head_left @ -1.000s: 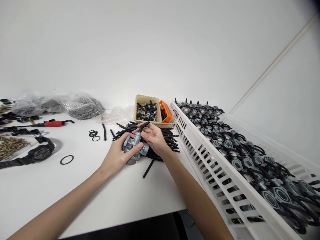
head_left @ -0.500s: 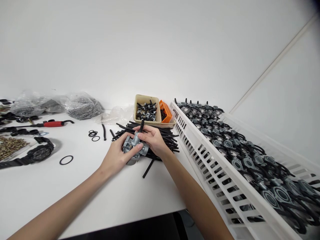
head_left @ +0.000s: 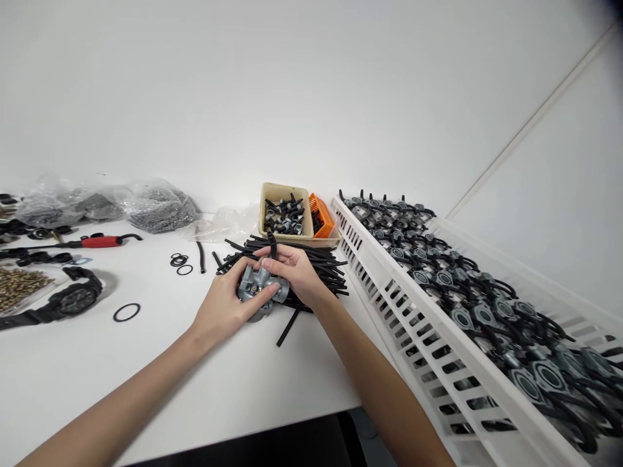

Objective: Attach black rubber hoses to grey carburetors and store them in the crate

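Since the earlier frames the short black hose had swung from leaning toward 2 o'clock to standing nearly upright, and both hands had shifted slightly toward 10 o'clock. The left hand was closed around the grey metal carburetor, thumb lying across its near face. The right hand was curled over the carburetor's far side, fingertips pinching the hose at its base. The carburetor was held just above the white table, at the near edge of a pile of black hose pieces. At 12 o'clock from the hands stood a beige bin of small black parts, with an orange basket touching it at 3 o'clock. A white slatted tray of finished carburetors ran along 3 o'clock. At 9 o'clock lay a black ring, a wristwatch and a red-handled tool.
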Demonstrator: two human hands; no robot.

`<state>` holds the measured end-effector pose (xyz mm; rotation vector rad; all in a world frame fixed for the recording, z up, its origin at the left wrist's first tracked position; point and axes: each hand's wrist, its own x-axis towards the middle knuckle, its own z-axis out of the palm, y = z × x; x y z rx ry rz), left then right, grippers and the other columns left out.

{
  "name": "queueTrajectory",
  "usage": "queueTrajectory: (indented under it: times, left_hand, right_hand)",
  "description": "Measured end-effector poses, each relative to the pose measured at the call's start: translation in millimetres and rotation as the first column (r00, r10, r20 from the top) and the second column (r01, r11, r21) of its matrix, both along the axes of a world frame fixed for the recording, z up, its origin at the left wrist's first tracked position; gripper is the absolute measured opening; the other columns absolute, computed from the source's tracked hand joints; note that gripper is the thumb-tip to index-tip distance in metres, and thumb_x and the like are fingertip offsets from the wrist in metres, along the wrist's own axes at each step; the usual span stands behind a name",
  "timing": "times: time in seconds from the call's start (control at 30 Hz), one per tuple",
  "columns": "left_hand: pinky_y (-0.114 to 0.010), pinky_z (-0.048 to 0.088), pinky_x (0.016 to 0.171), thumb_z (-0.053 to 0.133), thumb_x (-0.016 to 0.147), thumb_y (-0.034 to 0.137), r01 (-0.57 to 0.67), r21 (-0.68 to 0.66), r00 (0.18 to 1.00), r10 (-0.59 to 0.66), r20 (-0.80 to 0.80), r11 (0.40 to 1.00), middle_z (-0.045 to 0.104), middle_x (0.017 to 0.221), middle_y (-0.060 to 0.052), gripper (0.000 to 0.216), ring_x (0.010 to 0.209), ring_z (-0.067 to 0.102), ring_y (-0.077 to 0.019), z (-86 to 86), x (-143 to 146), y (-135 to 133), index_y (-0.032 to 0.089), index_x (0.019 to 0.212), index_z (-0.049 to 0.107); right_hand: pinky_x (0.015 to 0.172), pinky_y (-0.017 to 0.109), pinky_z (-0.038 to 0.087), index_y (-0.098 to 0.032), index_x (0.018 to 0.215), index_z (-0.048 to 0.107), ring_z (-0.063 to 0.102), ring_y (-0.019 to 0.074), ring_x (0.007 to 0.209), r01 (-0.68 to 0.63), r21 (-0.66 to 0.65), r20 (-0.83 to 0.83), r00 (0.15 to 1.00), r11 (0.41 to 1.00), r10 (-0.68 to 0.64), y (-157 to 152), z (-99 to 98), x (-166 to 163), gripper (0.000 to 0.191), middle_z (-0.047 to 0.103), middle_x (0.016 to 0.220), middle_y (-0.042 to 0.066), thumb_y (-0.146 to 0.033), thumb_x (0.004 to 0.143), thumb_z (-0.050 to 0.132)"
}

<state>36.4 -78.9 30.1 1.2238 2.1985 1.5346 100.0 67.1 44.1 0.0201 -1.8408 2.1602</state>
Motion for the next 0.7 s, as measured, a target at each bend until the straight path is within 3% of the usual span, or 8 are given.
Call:
queueTrajectory:
  times: [0.23,0.4,0.57,0.7]
  left_hand:
    - [-0.033,0.048,0.082,0.065,0.075,0.056,-0.02,0.03,1.0,0.02,-0.008,0.999,0.067,0.119,-0.006,0.043,0.1,0.064,-0.0262,-2.6,0,0,0.022,0.101,0.057]
    - [-0.03,0.046,0.072,0.064,0.076,0.057,-0.047,0.037,0.999,0.047,0.003,0.998,0.07,0.084,-0.002,0.04,0.082,0.064,-0.0232,-4.2,-2,0,0.022,0.092,0.054]
    - [-0.026,0.039,0.057,0.064,0.076,0.057,-0.061,0.058,0.998,0.061,0.003,0.996,0.062,0.07,0.003,0.039,0.059,0.051,-0.0147,-0.8,-1,0,0.022,0.089,0.053]
    - [-0.024,0.035,0.053,0.065,0.075,0.056,-0.073,0.071,0.997,0.071,0.036,0.995,0.056,0.061,0.005,0.039,0.053,0.046,-0.0132,1.9,0,-1,0.022,0.088,0.053]
  right_hand:
    - [0.071,0.023,0.048,-0.019,0.084,0.072,0.06,0.0113,0.072,-0.019,-0.011,-0.019,1.0,1.0,0.018,1,-1.5,-1,0.028,0.067,0.078,0.0,-0.041,0.068,0.08]
    - [0.067,0.024,0.048,-0.017,0.09,0.072,0.061,0.0134,0.071,-0.114,-0.092,0.007,0.993,0.989,0.115,6,-1.6,0,0.039,0.068,0.076,0.002,-0.053,0.076,0.069]
    - [0.066,0.023,0.047,-0.016,0.079,0.067,0.058,0.0132,0.069,-0.113,-0.196,0.018,0.993,0.974,0.119,7,0.0,0,0.031,0.064,0.073,0.001,-0.044,0.07,0.077]
    - [0.056,0.019,0.04,-0.017,0.072,0.061,0.051,0.0087,0.061,-0.093,-0.242,0.019,0.995,0.966,0.1,9,-2.5,0,0.027,0.058,0.067,-0.003,-0.035,0.066,0.081]
